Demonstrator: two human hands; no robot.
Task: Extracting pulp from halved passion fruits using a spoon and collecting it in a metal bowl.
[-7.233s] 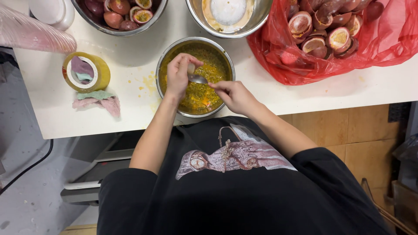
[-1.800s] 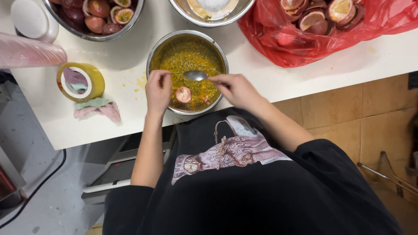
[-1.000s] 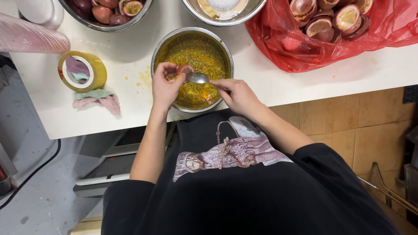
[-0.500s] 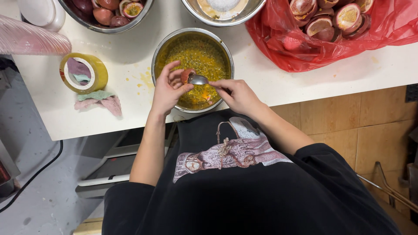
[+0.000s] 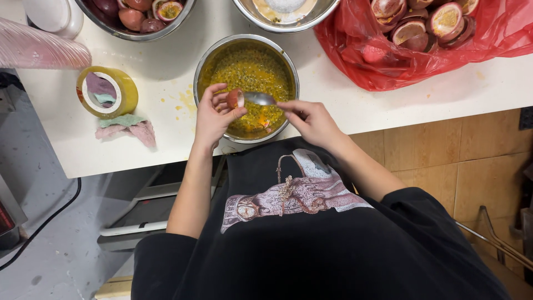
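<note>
The left hand (image 5: 212, 115) pinches a halved passion fruit (image 5: 235, 99) between thumb and curled fingers, holding it tipped on its side with the cut face turned toward the other hand. The right hand (image 5: 312, 118) grips the handle of a metal spoon (image 5: 260, 99) with its fingers closed around it; the spoon's bowl sits right against the open face of the fruit half. Both hands hover over the near edge of a round steel bowl (image 5: 288, 71) that holds yellow-orange pulp dotted with dark seeds.

Beyond that bowl, farther from the hands, stands a second steel bowl (image 5: 311, 15) with a pale liquid in it. Beyond the left hand and off to its outer side, a third steel bowl (image 5: 133, 34) holds whole and halved purple fruit. Beyond the right hand, a red plastic bag (image 5: 388, 61) lies open, filled with scooped-out fruit shells.

To the outer side of the left hand, a roll of yellow tape (image 5: 127, 91) stands on the white desk (image 5: 344, 105), and a crumpled cloth (image 5: 127, 126) lies just beside it. Small yellow splashes mark the desk between the tape and the pulp bowl.
</note>
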